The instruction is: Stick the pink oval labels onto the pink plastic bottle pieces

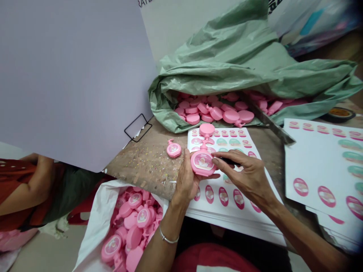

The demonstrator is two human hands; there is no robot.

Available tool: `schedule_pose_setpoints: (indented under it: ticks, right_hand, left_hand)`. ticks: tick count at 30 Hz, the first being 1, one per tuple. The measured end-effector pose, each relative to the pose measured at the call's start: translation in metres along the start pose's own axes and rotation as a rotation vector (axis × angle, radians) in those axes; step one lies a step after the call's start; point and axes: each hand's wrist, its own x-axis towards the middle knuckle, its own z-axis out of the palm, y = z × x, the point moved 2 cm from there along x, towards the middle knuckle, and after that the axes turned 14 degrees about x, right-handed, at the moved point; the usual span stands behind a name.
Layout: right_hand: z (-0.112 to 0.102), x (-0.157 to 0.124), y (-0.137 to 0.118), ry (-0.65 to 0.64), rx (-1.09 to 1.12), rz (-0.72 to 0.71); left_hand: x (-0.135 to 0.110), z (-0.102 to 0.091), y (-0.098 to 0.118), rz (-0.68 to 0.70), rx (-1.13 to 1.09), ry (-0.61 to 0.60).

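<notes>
My left hand is closed round a pink toy pump bottle, which it holds upright above the label sheets. A round pink label with a baby picture covers the bottle's front. My right hand grips a slim black tool whose kind I cannot make out. Its thumb and index finger touch the right edge of the bottle's front. Just behind the held bottle, a plain pink piece lies on the sheets. A small labelled pink bottle rests on the wooden table to the left.
At the back, a green sack spills plain pink pieces. Lower left, a white sack holds labelled bottles. More label sheets lie right, beside a metal strip. A person sits beyond the grey panel.
</notes>
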Motion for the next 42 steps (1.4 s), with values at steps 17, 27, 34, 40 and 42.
schedule_pose_setpoints:
  ticks: [17, 27, 34, 40, 42]
  right_hand:
    - [-0.009, 0.002, 0.003, -0.023, -0.285, -0.141]
    - [-0.005, 0.010, 0.030, 0.016, -0.109, 0.119]
    - [-0.066, 0.026, 0.096, 0.117, -0.358, 0.310]
    - [-0.015, 0.059, 0.098, -0.033, -0.588, 0.358]
    - [0.010, 0.068, 0.093, -0.113, -0.655, 0.252]
  left_hand:
    - [-0.009, -0.003, 0.006, 0.137, 0.143, -0.144]
    - [-0.021, -0.002, -0.007, 0.071, 0.227, -0.235]
    - [0.003, -0.094, -0.005, 0.168, 0.804, 0.447]
    - [0.016, -0.113, 0.015, 0.531, 1.445, 0.899]
    - [0.011, -0.099, 0.018, 0.710, 1.459, 0.914]
